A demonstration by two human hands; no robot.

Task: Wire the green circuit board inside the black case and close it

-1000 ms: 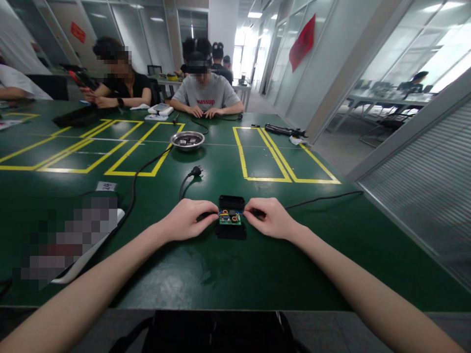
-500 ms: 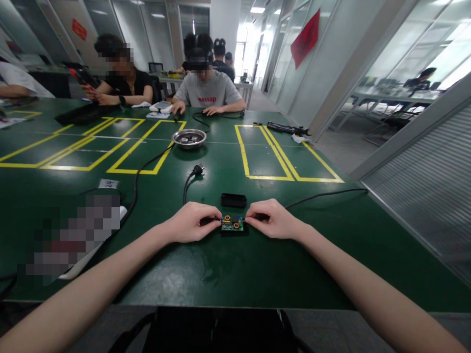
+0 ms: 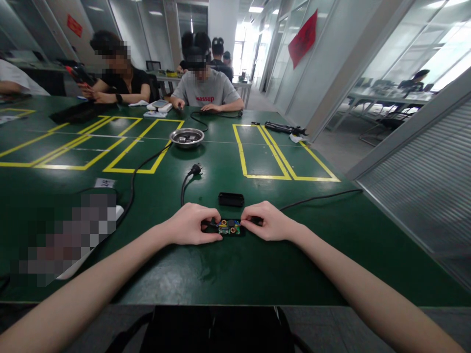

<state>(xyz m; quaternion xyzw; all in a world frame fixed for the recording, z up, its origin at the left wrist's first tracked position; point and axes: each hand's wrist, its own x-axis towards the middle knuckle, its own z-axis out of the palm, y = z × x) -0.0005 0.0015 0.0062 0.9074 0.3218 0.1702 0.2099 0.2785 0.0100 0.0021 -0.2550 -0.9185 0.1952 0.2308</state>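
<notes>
A small green circuit board (image 3: pixel 228 228) with two copper-coloured rings lies in a black case half on the green table. My left hand (image 3: pixel 196 223) has thumb and forefinger around the left end of the case, gripping it by its edges. At the right end, my right hand (image 3: pixel 268 221) pinches the thin wires by the board, thumb and forefinger together. The other black case half (image 3: pixel 231 199) lies just beyond the board. A black cable runs out from each side, and the plug (image 3: pixel 195 169) rests behind my left hand.
A metal bowl (image 3: pixel 187 138) with small metal parts stands farther back. At the left lies a white object (image 3: pixel 110 220), mostly blurred out. Yellow tape rectangles mark the green table (image 3: pixel 206 279). People sit across it; a black tripod (image 3: pixel 283 128) lies back right.
The board now sits lower within the case half. My left finger and thumb have spread from the wire end to the case's sides. The view has shifted slightly.
</notes>
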